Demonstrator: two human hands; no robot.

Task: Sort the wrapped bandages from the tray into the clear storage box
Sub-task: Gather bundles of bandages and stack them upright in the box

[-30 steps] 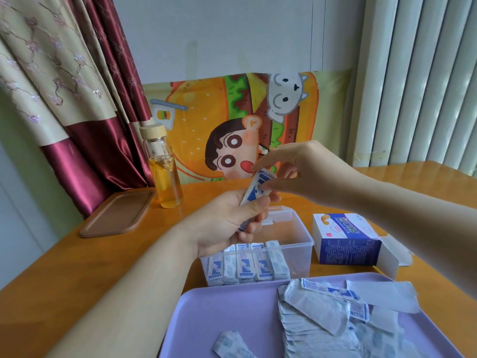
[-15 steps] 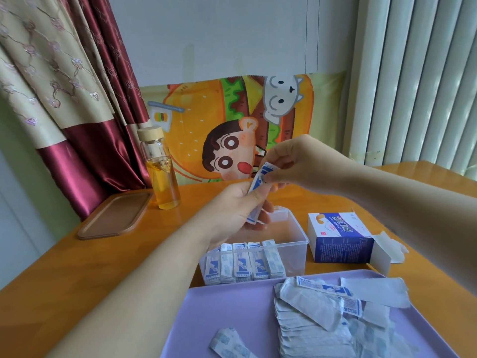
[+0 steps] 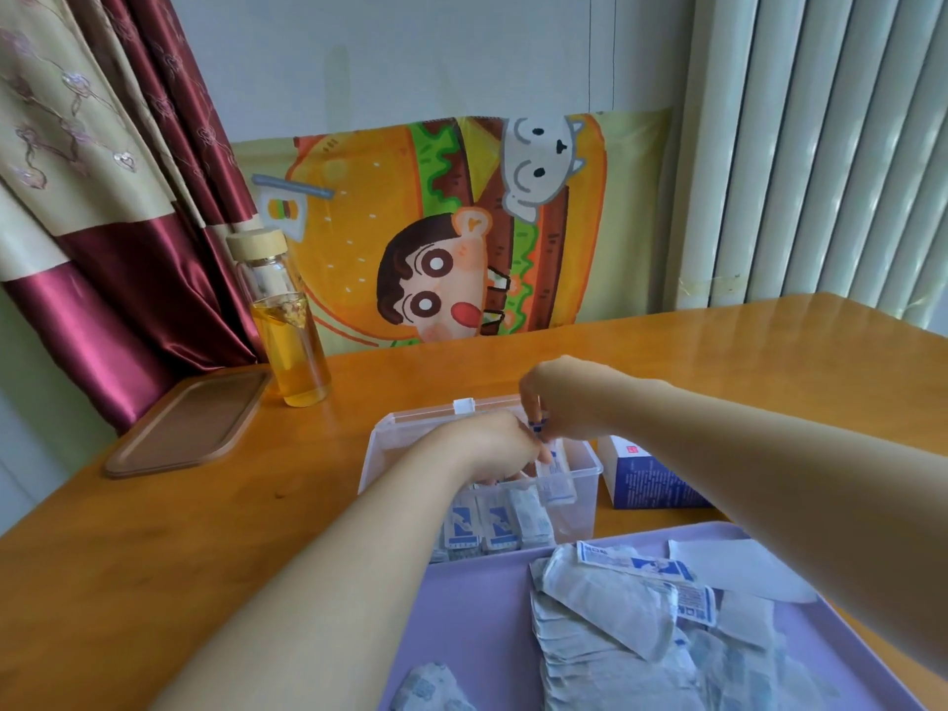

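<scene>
Soft daylight from white vertical blinds (image 3: 821, 146) glares off the glossy orange wooden table (image 3: 744, 341) beyond blurred fingers (image 3: 533, 397).

A wooden table (image 3: 154, 556) with a glossy orange-brown top fills the foreground. Toward its far left stands 1 glass bottle (image 3: 284, 320), upright, with a pale wooden cap and amber liquid in its lower half. Just left of it lies a flat brown tray (image 3: 190, 420). A blue and white carton (image 3: 646, 479) sits further right. Behind hang a maroon and beige curtain (image 3: 102, 197), a cartoon burger cloth (image 3: 436, 233) and white vertical blinds (image 3: 821, 146).
</scene>
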